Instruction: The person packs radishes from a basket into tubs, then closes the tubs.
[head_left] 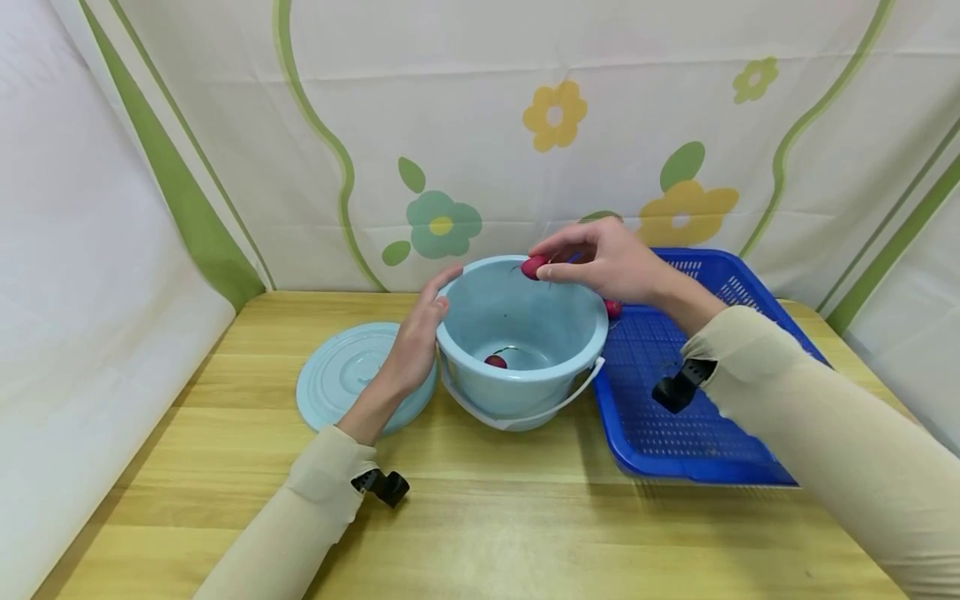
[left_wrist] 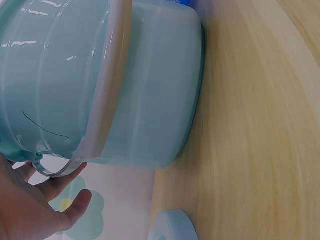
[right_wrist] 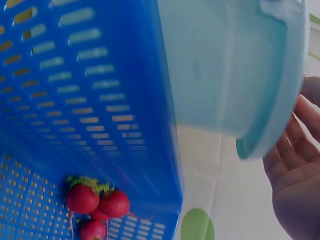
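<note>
Right hand pinches a red radish over the pale blue bucket; left hand, fingers spread, rests on its rim.

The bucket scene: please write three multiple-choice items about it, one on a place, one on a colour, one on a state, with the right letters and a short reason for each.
1. Where does the round lid lie?
A. On the table, on the bucket's left
B. On top of the bucket
C. Inside the blue basket

2. What colour is the radish pinched by the right hand?
A. White
B. Red
C. Yellow

3. How is the light blue bucket standing?
A. Upside down
B. Tipped on its side
C. Upright and uncovered

Answers:
1. A, the lid lies flat on the wooden table behind the left hand.
2. B, it is red, like the radish at the bucket's bottom.
3. C, the head view looks straight into its open mouth.
</note>
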